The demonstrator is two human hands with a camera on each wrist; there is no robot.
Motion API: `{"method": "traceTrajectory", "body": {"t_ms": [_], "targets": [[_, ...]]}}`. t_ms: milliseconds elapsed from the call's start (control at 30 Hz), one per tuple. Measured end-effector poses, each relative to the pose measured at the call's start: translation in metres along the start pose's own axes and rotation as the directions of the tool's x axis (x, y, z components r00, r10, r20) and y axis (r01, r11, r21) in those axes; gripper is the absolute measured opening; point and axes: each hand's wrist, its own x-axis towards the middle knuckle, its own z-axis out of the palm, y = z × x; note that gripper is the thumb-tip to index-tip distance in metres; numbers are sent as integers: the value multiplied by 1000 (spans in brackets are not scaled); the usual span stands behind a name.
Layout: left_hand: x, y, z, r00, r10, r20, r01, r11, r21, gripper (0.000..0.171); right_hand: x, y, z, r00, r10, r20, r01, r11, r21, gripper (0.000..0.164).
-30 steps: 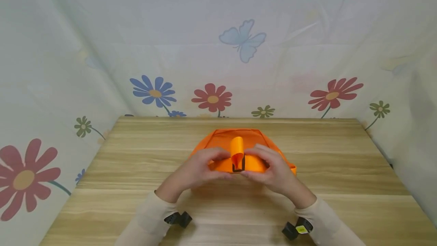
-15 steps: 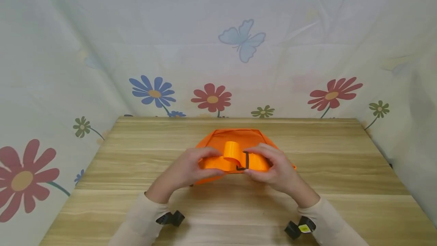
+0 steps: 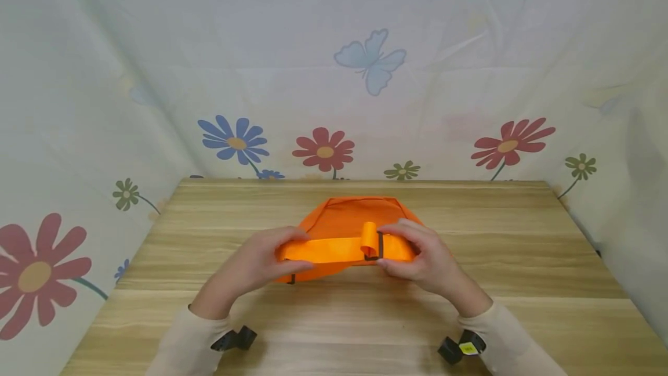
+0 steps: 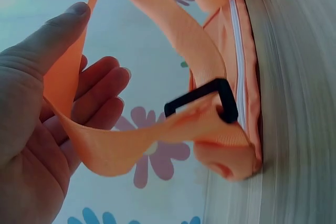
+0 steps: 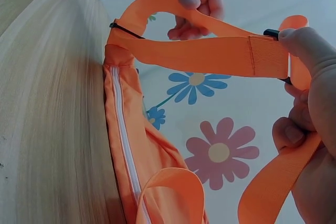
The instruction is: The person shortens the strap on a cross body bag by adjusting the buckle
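An orange fabric bag (image 3: 360,211) lies on the table, its white zipper (image 5: 121,116) showing in the wrist views. In front of it, both hands stretch out its orange webbing strap (image 3: 329,250). My left hand (image 3: 256,261) holds the strap between thumb and fingers, and the webbing runs across the palm in the left wrist view. With thumb and fingers, my right hand (image 3: 425,257) grips it beside a black buckle (image 3: 380,246). A short strap loop (image 3: 368,235) stands up at that buckle. Another black slider (image 4: 226,100) sits on the strap near the bag's left end.
The wooden table (image 3: 344,329) runs back to a pale curtain (image 3: 261,28) printed with flowers and a butterfly. More curtain hangs on both sides. Black wrist cameras sit on the two pale sleeves (image 3: 195,335).
My left hand has moved left along with the strap, lengthening the stretch between the hands. The standing loop has become smaller. My right hand has shifted slightly right, still gripping near the buckle.
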Motion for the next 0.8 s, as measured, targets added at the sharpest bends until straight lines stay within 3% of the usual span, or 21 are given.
{"method": "traceTrajectory", "body": {"t_ms": [167,800], "targets": [[-9,-8,-6,1000,-13,-3,13,1000,21,43,-1,3,0,1000,-29,-2,29,1000,11,51],[-39,-38,-26,996,35,-78,-28,996,86,38,0,1,-3,1000,3,18,-3,1000,-2,50]]}}
